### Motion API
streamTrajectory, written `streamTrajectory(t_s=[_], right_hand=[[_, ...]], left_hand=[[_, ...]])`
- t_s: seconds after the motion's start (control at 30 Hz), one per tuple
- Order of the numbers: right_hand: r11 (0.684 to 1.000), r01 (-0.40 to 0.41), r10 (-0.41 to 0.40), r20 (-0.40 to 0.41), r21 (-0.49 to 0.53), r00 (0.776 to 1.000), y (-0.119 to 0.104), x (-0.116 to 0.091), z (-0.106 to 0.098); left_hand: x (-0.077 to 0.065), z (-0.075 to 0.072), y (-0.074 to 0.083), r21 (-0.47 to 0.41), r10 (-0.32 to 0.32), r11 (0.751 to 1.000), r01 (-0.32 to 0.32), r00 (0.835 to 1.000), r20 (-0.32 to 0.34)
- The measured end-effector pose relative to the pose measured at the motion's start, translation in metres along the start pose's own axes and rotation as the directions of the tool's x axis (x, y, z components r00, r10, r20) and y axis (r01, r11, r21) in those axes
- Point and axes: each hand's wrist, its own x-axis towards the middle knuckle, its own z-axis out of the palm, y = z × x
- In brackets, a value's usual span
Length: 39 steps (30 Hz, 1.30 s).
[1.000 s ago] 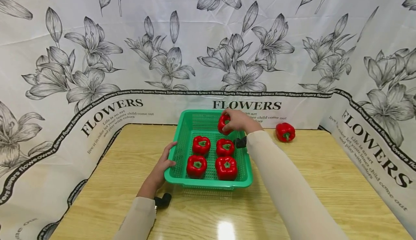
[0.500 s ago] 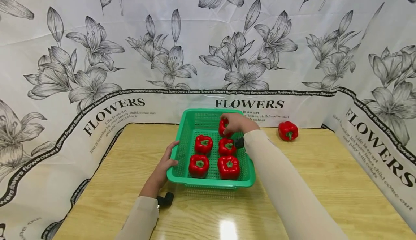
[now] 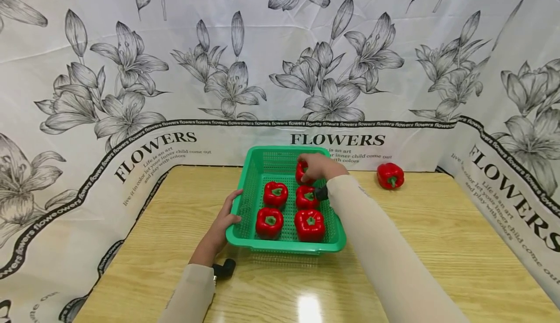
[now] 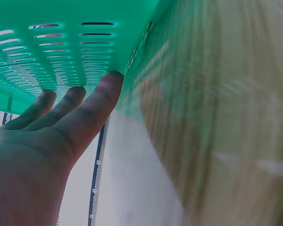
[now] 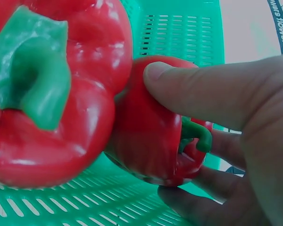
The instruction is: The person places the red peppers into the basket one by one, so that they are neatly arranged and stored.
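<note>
A green basket with slotted walls holds several red bell peppers, stems mostly up. At its back right corner, my right hand grips one bell pepper, partly hidden by the fingers in the head view. In the right wrist view, the thumb lies on this pepper's side and the other fingers are across from it, near the green stem. Close beside it is another bell pepper. My left hand touches the basket's left side; its fingers lie fairly straight against the slotted outer wall.
One more red bell pepper lies on the wooden table, at the back right outside the basket. A white cloth with flower drawings hangs around the table's back and sides.
My right hand has lowered slightly with the bell pepper, deeper into the basket's back right corner. The left hand keeps its place on the basket. The head view has shifted slightly.
</note>
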Motion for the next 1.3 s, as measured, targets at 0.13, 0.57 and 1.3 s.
streamTrajectory(t_s=[0.13,0.57,1.3], right_hand=[[1.000,-0.001,0.001,0.003,-0.007,1.000,0.000,0.000,0.002],[0.998,-0.025,0.028,0.044,-0.060,0.999,0.001,0.002,0.007],[0.995,-0.012,0.017,0.049,-0.102,0.999,-0.001,0.006,0.008]], left_hand=[[0.000,0.001,0.000,0.000,-0.002,1.000,0.002,1.000,-0.009],[-0.001,0.003,0.001,-0.010,0.006,1.000,-0.006,1.000,0.002],[0.000,0.001,0.001,-0.013,0.007,1.000,-0.007,1.000,-0.013]])
